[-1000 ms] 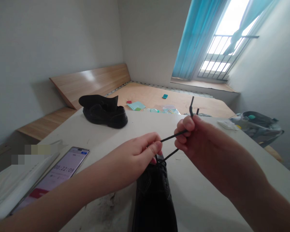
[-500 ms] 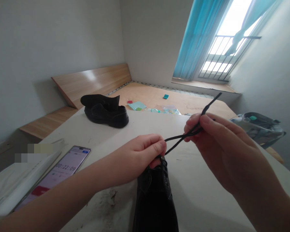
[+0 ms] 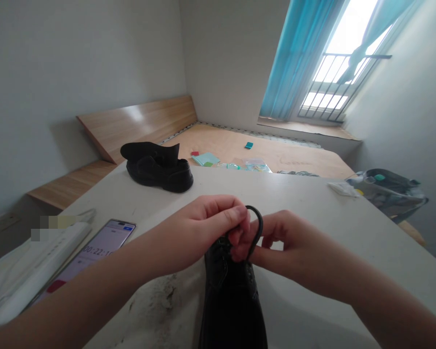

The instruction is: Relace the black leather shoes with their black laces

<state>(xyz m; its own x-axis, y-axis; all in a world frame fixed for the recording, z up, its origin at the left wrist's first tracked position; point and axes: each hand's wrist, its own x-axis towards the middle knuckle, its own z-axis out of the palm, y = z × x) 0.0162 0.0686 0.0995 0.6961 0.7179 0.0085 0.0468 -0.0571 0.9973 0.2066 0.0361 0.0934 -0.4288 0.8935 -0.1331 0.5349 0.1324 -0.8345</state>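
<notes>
A black lace-up shoe (image 3: 234,300) lies at the front of the white table, its toe toward me. Over its tongue, my left hand (image 3: 218,218) pinches a black shoelace (image 3: 258,228) between thumb and fingers. The lace arcs in a loop to the right of that thumb and runs down to my right hand (image 3: 271,235). My right fingers are closed around the lace just above the eyelets, touching my left fingertips. The lace ends are hidden behind the hands.
Another black shoe (image 3: 160,172) with an insole lying on top sits at the table's far left. A phone (image 3: 94,257) showing a timer lies beside a white item (image 3: 39,271). A bag-lined bin (image 3: 388,194) stands past the right edge.
My right hand has come down and left, from holding the lace ends out to the right to the shoe's top. The stretched lace is now a loop. My left hand stays almost in place.
</notes>
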